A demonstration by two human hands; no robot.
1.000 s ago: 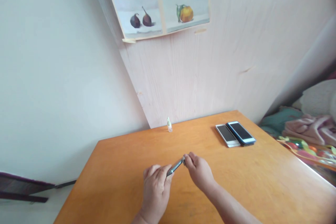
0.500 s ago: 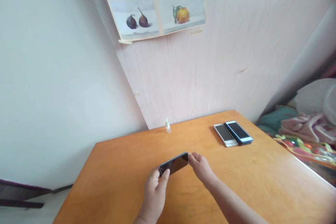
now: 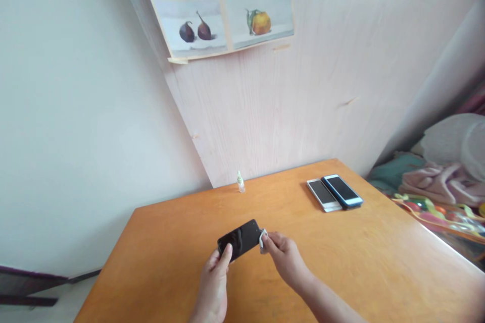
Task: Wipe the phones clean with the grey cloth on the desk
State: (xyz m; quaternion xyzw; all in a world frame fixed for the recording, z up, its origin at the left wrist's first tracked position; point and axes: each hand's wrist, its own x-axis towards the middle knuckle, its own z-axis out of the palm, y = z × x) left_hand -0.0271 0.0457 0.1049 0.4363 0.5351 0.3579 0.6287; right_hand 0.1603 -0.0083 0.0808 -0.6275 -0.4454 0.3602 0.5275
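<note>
A black smartphone point(image 3: 242, 238) is tilted above the wooden table point(image 3: 170, 247), its dark screen facing me. My left hand point(image 3: 214, 275) grips its lower left end, thumb over the front. My right hand point(image 3: 285, 257) is closed, pinching a small white cloth or tissue point(image 3: 262, 242) against the phone's right end. Part of the white piece is hidden by the fingers, so I cannot tell whether it is cloth or paper.
A small clear dropper bottle point(image 3: 240, 183) stands near the table's back edge. At the back right lie a white phone point(image 3: 322, 193) and a blue-cased phone point(image 3: 343, 189), side by side. Fruit pictures point(image 3: 227, 20) hang on the wall. Bundled fabric point(image 3: 435, 181) lies beyond the right edge.
The phone has turned its screen more toward me and shifted slightly left. The right hand has lowered a little, and the white piece in its fingers now shows.
</note>
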